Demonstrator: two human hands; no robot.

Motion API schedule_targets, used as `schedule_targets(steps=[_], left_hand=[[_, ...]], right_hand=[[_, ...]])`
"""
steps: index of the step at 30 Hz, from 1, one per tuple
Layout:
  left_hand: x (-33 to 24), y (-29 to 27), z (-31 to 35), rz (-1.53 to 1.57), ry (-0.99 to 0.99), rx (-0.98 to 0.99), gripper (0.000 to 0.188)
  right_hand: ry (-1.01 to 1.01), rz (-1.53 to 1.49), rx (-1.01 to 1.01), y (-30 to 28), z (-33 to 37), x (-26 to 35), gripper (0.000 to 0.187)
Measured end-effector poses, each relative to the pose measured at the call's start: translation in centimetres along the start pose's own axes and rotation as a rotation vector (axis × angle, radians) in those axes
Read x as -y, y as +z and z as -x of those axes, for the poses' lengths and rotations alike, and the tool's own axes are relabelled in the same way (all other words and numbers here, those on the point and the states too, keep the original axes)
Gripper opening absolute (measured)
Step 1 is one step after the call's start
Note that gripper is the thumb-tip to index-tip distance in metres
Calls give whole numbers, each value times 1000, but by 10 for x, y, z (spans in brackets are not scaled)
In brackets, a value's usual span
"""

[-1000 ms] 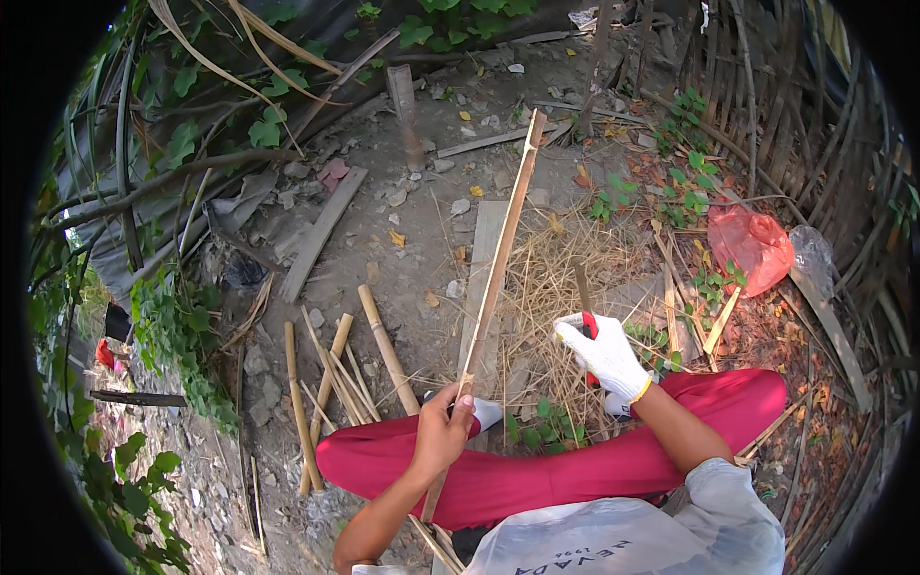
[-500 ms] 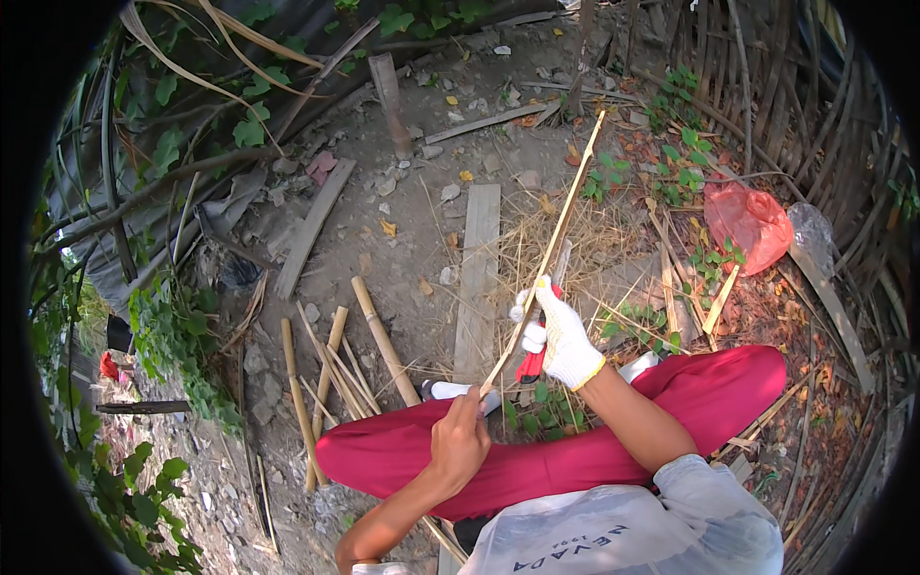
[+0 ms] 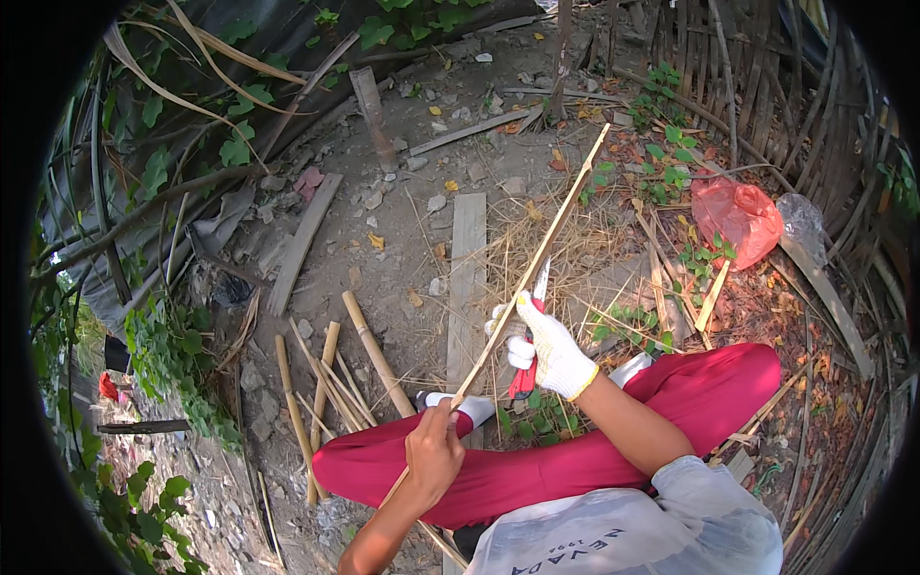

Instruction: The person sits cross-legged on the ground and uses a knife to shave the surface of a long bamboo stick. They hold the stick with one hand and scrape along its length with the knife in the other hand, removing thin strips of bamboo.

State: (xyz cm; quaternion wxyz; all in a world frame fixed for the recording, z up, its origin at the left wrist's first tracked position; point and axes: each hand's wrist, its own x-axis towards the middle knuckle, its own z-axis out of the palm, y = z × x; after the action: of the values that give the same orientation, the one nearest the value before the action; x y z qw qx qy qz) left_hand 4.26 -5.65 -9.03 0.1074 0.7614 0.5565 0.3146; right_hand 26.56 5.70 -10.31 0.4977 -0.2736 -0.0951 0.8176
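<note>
A long, thin bamboo strip (image 3: 548, 240) slants across in front of me, its tip far up to the right. My bare left hand (image 3: 434, 452) is closed round its near part, above my left thigh, and the strip's tail shows beyond the wrist. In a white knit glove, my right hand (image 3: 554, 353) grips a knife with a red handle (image 3: 523, 376). The blade (image 3: 542, 282) points away from me and lies close along the strip. Gloved fingers also wrap the strip; the exact contact of blade and bamboo is hidden.
Several cut bamboo pieces (image 3: 378, 353) lie left of my crossed legs. A flat grey board (image 3: 468, 278) rests ahead, with dry straw shavings (image 3: 527, 240) beside it. Farther right are a red plastic bag (image 3: 736, 222) and a stick fence (image 3: 767, 105). Leafy vines (image 3: 177, 369) hang at left.
The strip has slid toward me through the gloved hand, its tail now reaching past my left wrist. My left hand has moved down and left. The knife blade shows more plainly beside the strip.
</note>
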Motion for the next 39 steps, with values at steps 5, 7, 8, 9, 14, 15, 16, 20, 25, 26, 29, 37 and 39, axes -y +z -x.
schedule_targets(steps=[5,7,8,9,14,15,16,20,25,26,29,37,39], left_hand=[[31,-51,-7,-84,-149,-142,19],[54,-86,0,-145,-267,-279,20],[70,-103,6,-207,-311,-373,21],[92,-121,16,-267,-352,-423,22],[203,-197,113,-502,-702,-490,35],[233,-205,142,-642,-640,-479,32],[255,-205,165,-777,-579,-464,32],[288,-187,204,-927,-727,-423,33],[267,-181,225,-911,-923,-417,33],[272,-173,216,-891,-922,-403,33],[276,-163,210,-870,-932,-391,32],[288,-172,214,-856,-973,-366,32],[282,-183,226,-879,-1003,-373,33]], right_hand=[[-185,229,-189,-25,4,6,26],[-229,282,-209,-19,24,28,26],[-299,305,-229,-15,35,39,26],[-393,291,-218,-15,49,55,26],[-1085,394,-464,-8,147,138,22],[-1220,405,-493,-24,169,155,22],[-1351,419,-518,-44,194,172,22],[-1605,326,-917,-93,264,209,24],[-1232,921,-1448,-255,285,217,29],[-1216,1146,-1505,-312,294,209,32],[-540,1230,-1627,-408,302,160,32],[-14,1400,-1633,-498,283,77,39],[-23,1356,-1587,-488,262,83,41]])
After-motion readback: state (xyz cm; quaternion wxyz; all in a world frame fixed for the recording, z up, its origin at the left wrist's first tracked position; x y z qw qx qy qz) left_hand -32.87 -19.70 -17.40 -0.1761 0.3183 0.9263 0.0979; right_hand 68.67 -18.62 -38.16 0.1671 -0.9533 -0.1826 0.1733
